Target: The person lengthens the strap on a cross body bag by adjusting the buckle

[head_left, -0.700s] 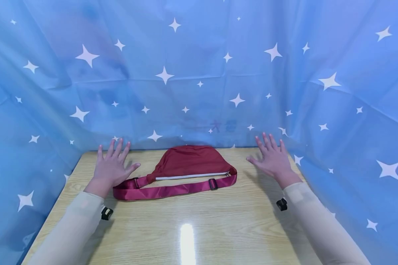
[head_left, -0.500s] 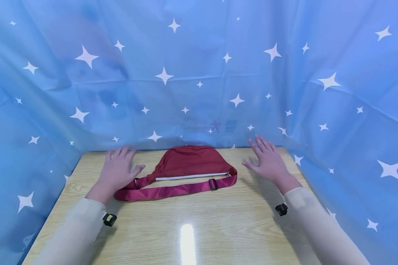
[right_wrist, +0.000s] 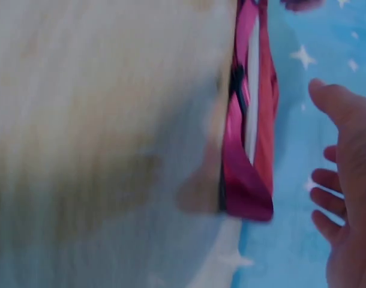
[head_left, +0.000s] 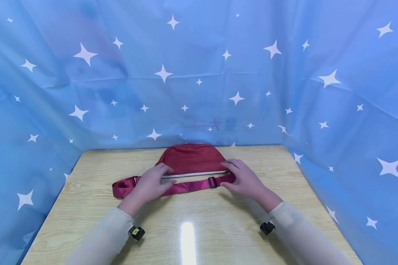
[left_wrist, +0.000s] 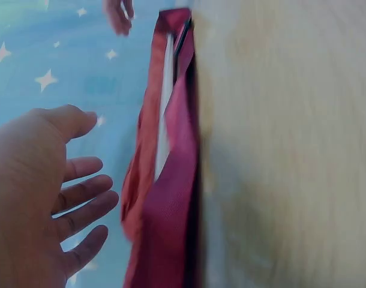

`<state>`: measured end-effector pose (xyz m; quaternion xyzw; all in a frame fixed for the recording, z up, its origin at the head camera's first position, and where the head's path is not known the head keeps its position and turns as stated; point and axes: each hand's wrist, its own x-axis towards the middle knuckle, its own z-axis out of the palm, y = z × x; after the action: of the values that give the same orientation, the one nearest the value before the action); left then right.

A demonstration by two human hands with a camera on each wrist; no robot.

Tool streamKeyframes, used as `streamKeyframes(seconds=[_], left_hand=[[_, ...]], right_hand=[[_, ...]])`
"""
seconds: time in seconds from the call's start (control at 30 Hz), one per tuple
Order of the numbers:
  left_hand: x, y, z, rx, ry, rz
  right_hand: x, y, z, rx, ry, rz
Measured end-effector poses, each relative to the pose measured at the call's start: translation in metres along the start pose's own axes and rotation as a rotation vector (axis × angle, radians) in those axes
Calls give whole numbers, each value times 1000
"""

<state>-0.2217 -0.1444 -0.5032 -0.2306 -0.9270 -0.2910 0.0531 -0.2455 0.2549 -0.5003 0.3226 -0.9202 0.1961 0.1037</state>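
Observation:
A dark red waist bag [head_left: 192, 158] lies flat at the back of the table, its white zipper [head_left: 194, 174] facing front. The magenta strap [head_left: 189, 187], with a black buckle [head_left: 212, 182], curves round in front of it. My left hand [head_left: 150, 184] hovers above the bag's left end and covers part of the strap. Over the right end is my right hand [head_left: 243, 177]. Both wrist views show a gap between hand and bag, with the left hand's fingers [left_wrist: 81, 195] and the right hand's fingers [right_wrist: 328, 192] spread and loosely bent, holding nothing.
The wooden table [head_left: 166, 228] has a bright light reflection near its front. A blue curtain [head_left: 199, 73] with white stars hangs right behind the table and along both sides. A small black device [head_left: 136, 233] sits on each sleeve cuff.
Both hands have moved inward and toward the front, from wide apart beside the bag to above its two ends. The bag lies where it was.

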Motion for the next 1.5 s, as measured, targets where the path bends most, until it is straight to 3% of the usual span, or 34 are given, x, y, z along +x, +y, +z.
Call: streamKeyframes(seconds=[0.23, 0.4, 0.67, 0.83, 1.03, 1.33, 1.5], left_hand=[[16, 21, 36, -120, -92, -38], [30, 33, 56, -94, -119, -20], [42, 43, 73, -28, -152, -17], [43, 42, 79, 25, -151, -9], [42, 41, 81, 7, -139, -10], [42, 39, 79, -187, -70, -33], [45, 36, 78, -281, -79, -43]], right_hand=[[6, -18, 20, 84, -80, 4], [12, -24, 30, 75, -117, -2], [17, -29, 37, 39, -156, -4], [18, -27, 42, 19, -194, -4], [16, -23, 45, 35, -159, -19], [14, -22, 39, 130, -70, -54], [12, -22, 37, 154, -24, -92]])
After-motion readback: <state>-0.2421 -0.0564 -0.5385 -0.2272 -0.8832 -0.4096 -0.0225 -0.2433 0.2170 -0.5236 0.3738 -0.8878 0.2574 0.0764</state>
